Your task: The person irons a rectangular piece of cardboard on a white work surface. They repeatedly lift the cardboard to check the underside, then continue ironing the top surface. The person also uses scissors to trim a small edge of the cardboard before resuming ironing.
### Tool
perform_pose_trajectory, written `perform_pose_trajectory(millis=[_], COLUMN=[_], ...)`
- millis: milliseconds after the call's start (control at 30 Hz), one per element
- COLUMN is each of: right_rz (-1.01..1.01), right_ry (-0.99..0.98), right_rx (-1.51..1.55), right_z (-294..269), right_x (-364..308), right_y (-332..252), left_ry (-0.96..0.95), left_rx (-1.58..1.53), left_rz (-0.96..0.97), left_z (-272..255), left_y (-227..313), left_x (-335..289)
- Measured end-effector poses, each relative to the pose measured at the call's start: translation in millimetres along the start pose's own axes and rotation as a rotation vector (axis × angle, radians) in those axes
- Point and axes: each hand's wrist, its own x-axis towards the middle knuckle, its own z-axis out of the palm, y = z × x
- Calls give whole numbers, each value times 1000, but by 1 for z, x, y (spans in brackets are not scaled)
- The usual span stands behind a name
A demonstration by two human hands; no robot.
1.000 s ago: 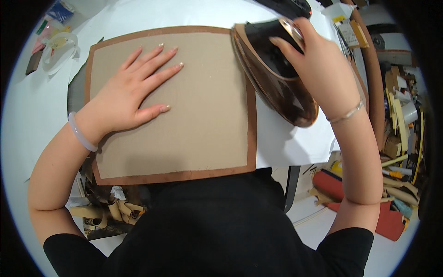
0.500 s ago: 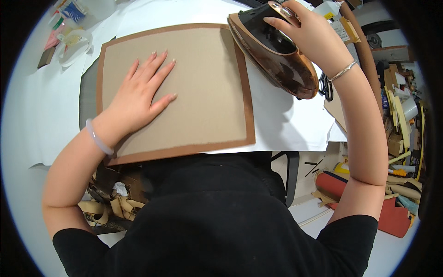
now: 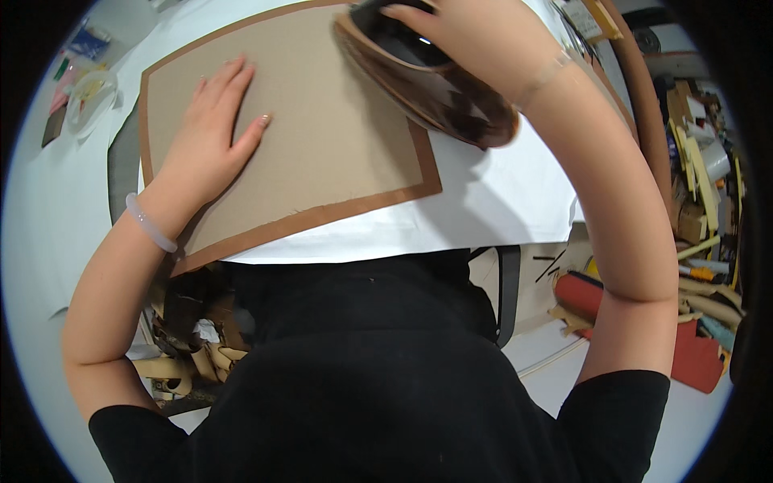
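A beige fabric panel with a brown border [image 3: 314,121] lies at a slant on the white-covered table. My left hand [image 3: 211,137] rests flat on its left part, fingers stretched out and slightly apart. With my right hand [image 3: 487,44] I grip the handle of a glossy dark brown clothes iron [image 3: 451,95]. The iron is over the panel's right side, its rounded end reaching past the brown border. Whether its soleplate touches the fabric I cannot tell. Part of the handle and my right fingers are cut off by the upper edge of the view.
A white sheet [image 3: 499,205] covers the table. A clear plastic container [image 3: 90,105] stands at the far left. Beyond my right arm are a long brown roll [image 3: 654,149] and piled scraps, with red material [image 3: 696,358] lower down. A black chair armrest [image 3: 507,294] is below the table edge.
The iron has moved left, from beside the panel to over its right side. The panel has turned anticlockwise, its lower right corner now higher in view. My left hand stays flat on it.
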Motion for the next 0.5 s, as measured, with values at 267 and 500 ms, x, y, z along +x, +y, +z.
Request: perform_pose_trajectory(millis=[267,500], right_rz=[15,226], right_ry=[-23,-88], right_rx=[-3,-168], right_z=[-2,-9], right_x=[-6,-72], right_y=[10,-43], left_ry=[-41,-14], left_rx=[143,158], left_rz=[-113,-102], left_z=[-16,-15], left_y=[7,16], left_x=[-31,-47])
